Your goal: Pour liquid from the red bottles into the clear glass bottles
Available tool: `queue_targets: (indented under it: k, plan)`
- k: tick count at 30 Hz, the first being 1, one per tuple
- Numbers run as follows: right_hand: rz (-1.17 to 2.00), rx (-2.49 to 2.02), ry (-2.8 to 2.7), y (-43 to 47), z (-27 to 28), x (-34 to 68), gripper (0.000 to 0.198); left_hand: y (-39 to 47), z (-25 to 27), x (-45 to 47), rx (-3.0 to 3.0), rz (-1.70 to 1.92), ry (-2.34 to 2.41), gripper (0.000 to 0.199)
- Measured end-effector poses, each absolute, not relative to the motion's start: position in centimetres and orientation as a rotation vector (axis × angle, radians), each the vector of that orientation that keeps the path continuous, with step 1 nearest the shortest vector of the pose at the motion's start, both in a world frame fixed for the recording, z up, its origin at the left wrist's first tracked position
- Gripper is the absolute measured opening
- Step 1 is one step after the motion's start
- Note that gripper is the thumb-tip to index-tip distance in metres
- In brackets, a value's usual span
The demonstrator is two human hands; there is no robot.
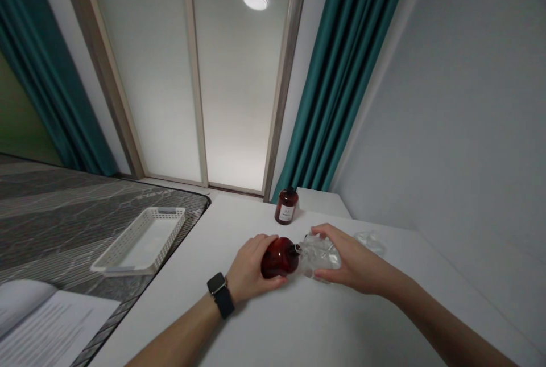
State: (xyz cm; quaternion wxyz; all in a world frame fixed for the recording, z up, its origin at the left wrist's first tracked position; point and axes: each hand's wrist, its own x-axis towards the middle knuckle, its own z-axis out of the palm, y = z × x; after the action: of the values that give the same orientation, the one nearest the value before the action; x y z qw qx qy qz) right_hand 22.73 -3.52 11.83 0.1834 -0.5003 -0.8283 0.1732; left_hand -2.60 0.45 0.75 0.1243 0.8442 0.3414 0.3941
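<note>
My left hand is wrapped round a reddish-brown bottle, which lies tilted with its dark neck pointing right. In my right hand is a clear, see-through bottle, gripped between thumb and fingers. The two bottles meet or nearly meet at the brown one's mouth; whether they touch, I cannot tell. Behind them a second brown bottle with a white label and dark top stands upright. Past my right hand lies a clear, crumpled-looking plastic item, partly hidden.
Both hands are over a white table. At left, a white perforated basket and an open book rest on a grey patterned surface. A white box-like piece stands beyond the table's far edge, near a teal curtain.
</note>
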Motion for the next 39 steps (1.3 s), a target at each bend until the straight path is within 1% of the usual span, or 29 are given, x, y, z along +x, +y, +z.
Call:
queue_targets:
  k: [17,39]
  plan:
    - [0.529,-1.446,-2.391,-3.4,12.8,22.6,0.065,0.4,0.5,-2.5,2.418,1.137,0.981,0.075]
    - [0.5,-1.456,-2.449,-3.2,13.8,22.2,0.066,0.4,0.3,-2.5,2.379,1.11,0.964,0.076]
